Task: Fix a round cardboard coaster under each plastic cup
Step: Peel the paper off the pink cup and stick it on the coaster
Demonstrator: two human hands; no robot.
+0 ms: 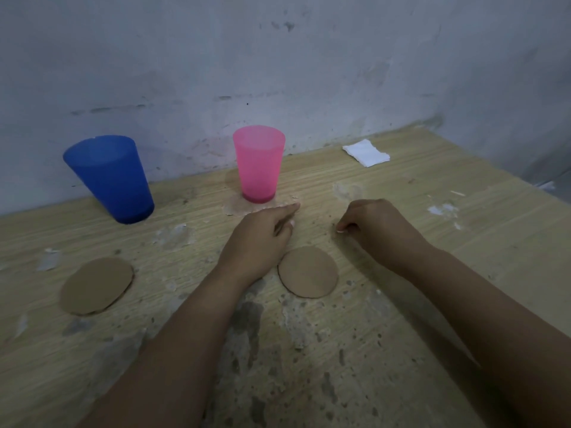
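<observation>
Coaster flat on bench, between both wrists, nearer than fingers. Left hand loosely open near pink cup; right hand curled, holding nothing visible.

— What are the cups made of?
— Translucent, smooth plastic: the blue cup and the pink cup.
— And the discs?
— Matt brown cardboard, the left coaster and the right coaster.
— The table?
— Pale wood-grain laminate, worn and blotchy. A white paper tissue lies near its back edge.
</observation>
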